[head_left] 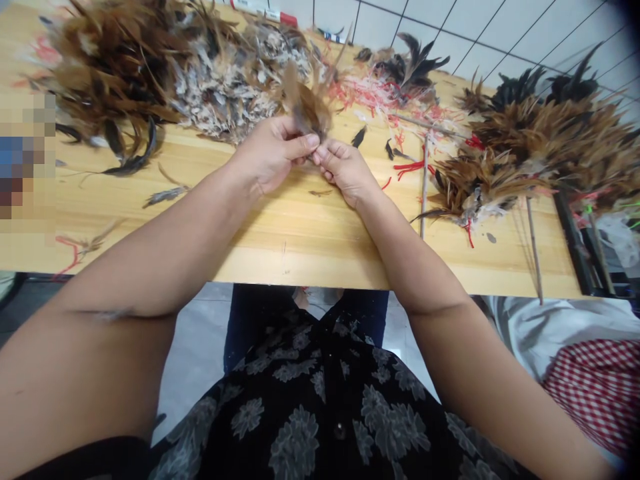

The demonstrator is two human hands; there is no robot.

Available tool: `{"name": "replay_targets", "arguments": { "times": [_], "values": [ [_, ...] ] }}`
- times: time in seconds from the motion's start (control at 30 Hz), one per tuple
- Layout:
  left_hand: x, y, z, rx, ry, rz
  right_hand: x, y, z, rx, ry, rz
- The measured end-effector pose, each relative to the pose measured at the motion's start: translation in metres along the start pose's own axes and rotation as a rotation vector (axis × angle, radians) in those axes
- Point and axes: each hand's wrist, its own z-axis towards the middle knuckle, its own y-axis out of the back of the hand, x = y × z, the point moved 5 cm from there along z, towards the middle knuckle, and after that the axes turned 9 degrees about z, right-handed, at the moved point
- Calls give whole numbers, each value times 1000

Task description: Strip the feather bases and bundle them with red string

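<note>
Between my hands, above the wooden table [330, 240], is a small bunch of brown feathers [311, 110], a little blurred. My left hand [273, 150] pinches its lower end between thumb and fingers. My right hand [343, 165] is closed at the same base, fingertips touching or almost touching the left thumb; what those fingers grip is hidden. Just beyond my hands lies a heap of grey-white fluffy feathers [215, 93], beside a large pile of brown feathers [110, 60] on the left.
Feather dusters with thin sticks [534, 247] lie at right, near a black tray-like frame [575, 247]. Red and white string scraps [370, 93] and dark feathers [410, 63] are at the back. A red-capped marker [265, 12] lies by the tiled wall [490, 33]. Checkered cloth [595, 387] hangs lower right.
</note>
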Motion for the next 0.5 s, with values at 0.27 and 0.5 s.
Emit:
{"name": "replay_targets", "arguments": {
  "times": [0.27, 0.5],
  "values": [
    [8, 47, 22, -212, -159, 448, -12, 29, 23, -142, 31, 91],
    [34, 26, 33, -60, -239, 628, -22, 40, 31, -196, 54, 33]
  ]
}}
